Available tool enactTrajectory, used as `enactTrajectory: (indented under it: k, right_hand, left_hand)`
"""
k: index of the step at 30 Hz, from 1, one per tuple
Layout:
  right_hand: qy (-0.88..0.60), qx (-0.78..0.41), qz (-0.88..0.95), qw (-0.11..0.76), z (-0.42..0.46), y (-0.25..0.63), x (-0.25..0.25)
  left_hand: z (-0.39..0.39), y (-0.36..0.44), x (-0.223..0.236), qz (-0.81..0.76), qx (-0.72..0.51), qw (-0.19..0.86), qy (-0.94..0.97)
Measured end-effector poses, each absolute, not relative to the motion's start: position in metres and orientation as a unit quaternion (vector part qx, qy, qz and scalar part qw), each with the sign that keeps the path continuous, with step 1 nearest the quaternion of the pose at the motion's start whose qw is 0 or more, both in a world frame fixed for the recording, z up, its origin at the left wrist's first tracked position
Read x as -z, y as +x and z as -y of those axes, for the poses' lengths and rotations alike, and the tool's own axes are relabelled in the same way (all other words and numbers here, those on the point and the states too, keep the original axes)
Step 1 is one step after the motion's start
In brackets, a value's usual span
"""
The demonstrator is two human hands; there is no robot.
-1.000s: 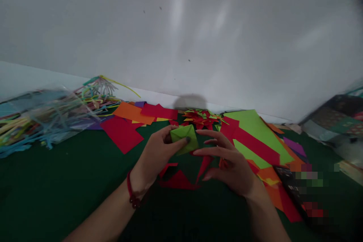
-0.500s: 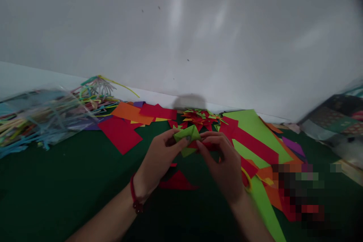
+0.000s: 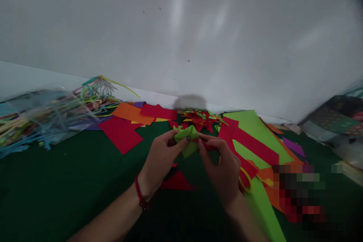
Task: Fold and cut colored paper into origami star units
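My left hand [image 3: 162, 155] pinches a folded square of lime-green paper [image 3: 187, 149], its thumb lying across the front face. Opposite it, my right hand [image 3: 222, 162] is closed, thumb and index fingertips at the green square's right edge. A bit of red paper [image 3: 209, 146] shows between the right hand's fingers; its full shape is hidden. Below the hands lies a red paper triangle [image 3: 179, 181] on the dark green tabletop [image 3: 85, 193]. Just behind the green square is a pile of small pointed red, green and orange folded pieces [image 3: 202, 119].
Red sheets [image 3: 120, 133] and an orange sheet [image 3: 129, 112] lie at the back left. Beside them is a clear bag of pipe cleaners [image 3: 51, 117]. Large lime-green sheets [image 3: 249, 124] spread right, with a yellow loop [image 3: 247, 181] near my right wrist. A pale wall [image 3: 181, 38] stands behind.
The green paper has turned so that it shows as a diamond, more of its lower part visible. My right fingertips have shifted slightly right; the red bit below the green is less exposed.
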State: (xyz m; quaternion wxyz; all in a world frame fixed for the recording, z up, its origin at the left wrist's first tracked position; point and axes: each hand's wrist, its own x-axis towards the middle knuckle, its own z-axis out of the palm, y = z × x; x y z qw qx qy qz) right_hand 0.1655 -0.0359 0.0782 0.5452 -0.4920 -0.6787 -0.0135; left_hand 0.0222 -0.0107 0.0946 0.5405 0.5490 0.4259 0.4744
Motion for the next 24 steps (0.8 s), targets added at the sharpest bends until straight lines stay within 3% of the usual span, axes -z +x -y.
enactTrajectory:
  k: [4, 12, 24]
  right_hand:
    - [-0.491, 0.046, 0.676, 0.547, 0.035, 0.164, -0.076]
    - [-0.493, -0.034, 0.691, 0.528, 0.033, 0.167, -0.082]
    - [-0.515, -0.089, 0.681, 0.513, 0.041, 0.168, -0.093]
  left_hand:
    - [0.011, 0.024, -0.092, -0.437, -0.474, 0.538, 0.543]
    - [0.012, 0.023, -0.099, -0.469, -0.46, 0.413, 0.631]
    - [0.011, 0.018, -0.098, -0.465, -0.441, 0.402, 0.654]
